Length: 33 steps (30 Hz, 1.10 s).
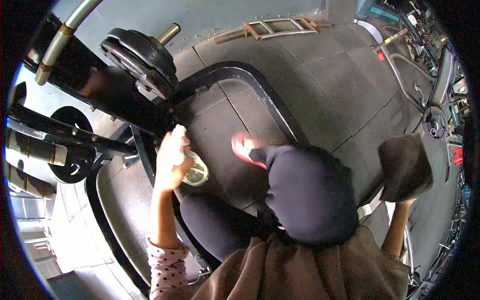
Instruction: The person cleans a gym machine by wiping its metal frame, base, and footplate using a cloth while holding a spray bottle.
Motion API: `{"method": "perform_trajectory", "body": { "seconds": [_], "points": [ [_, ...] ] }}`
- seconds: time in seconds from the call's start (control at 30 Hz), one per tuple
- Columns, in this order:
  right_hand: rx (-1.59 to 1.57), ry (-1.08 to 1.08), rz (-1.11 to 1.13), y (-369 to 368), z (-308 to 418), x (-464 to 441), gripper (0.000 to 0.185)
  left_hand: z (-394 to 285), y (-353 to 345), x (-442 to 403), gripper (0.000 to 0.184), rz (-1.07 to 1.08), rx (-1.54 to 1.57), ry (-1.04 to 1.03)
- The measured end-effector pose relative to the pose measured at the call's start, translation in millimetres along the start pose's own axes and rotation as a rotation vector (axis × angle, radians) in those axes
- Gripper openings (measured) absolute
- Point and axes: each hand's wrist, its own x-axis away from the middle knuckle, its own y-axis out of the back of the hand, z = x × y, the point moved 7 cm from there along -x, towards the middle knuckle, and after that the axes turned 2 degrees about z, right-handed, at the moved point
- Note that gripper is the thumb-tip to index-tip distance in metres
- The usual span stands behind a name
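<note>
My left hand is wrapped around the neck of a spray bottle with a white trigger head and a clear, rounded body holding pale yellowish liquid. The bottle is tilted beside the black frame of a weight machine. Out to the right, my right hand grips a dark brown cloth, which hangs spread in front of it and covers most of the fingers. My knees, in dark trousers, lie between the two hands.
Black weight plates sit on the machine's bar at upper left. Its curved black base runs along the dark tiled floor. A metal frame lies by the far wall. More gym equipment stands at right.
</note>
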Motion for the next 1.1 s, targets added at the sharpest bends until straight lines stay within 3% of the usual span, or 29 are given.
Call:
{"method": "perform_trajectory", "body": {
  "seconds": [0.1, 0.27, 0.33, 0.37, 0.43, 0.5, 0.53, 0.6, 0.67, 0.73, 0.83, 0.87, 0.93, 1.1],
  "points": [
    [-0.107, 0.05, 0.011, -27, 22, -16, 0.05, -10, 22, -10, 0.046, 0.014, -0.071, -0.078],
    [-0.313, 0.013, 0.111, -193, -30, -44, 0.052, -21, 46, 17, 0.052, -0.179, -0.129, -0.142],
    [-0.297, 0.021, 0.193, -280, -77, -42, 0.053, 6, 58, 45, 0.052, -0.204, -0.002, -0.076],
    [-0.277, 0.038, 0.241, -322, -104, -40, 0.053, 23, 67, 59, 0.052, -0.277, -0.046, 0.073],
    [-0.46, -0.046, 0.49, -386, -186, -74, 0.047, 33, 68, 78, 0.053, -0.377, -0.059, 0.287],
    [-0.73, -0.035, 0.998, -456, -282, -113, 0.053, 23, 44, 67, 0.053, -0.386, -0.069, 0.346],
    [-0.529, -0.016, 0.895, -484, -297, -102, 0.055, 21, 25, 56, 0.052, -0.376, -0.121, 0.352],
    [-0.404, -0.407, 0.694, -504, -310, -74, 0.05, 36, 0, 33, 0.05, -0.423, -0.006, 0.37],
    [-0.252, -0.549, 0.614, -505, -342, -99, 0.051, 53, -29, 7, 0.048, -0.423, 0.04, 0.384],
    [-0.179, -0.585, 0.549, -488, -351, -118, 0.05, 54, -62, -25, 0.047, -0.352, -0.022, 0.332],
    [-0.325, -0.532, 0.629, -455, -429, -193, 0.053, 29, -109, -78, 0.05, -0.541, 0.087, 0.447],
    [-0.298, -0.562, 0.64, -449, -449, -205, 0.053, 28, -117, -87, 0.05, -0.543, 0.098, 0.327],
    [-0.246, -0.627, 0.666, -439, -486, -223, 0.053, 22, -134, -104, 0.049, -0.607, 0.14, 0.467],
    [-0.161, -0.825, 0.74, -437, -564, -231, 0.054, -33, -166, -153, 0.046, -0.669, -0.038, 0.309]
  ]
}}
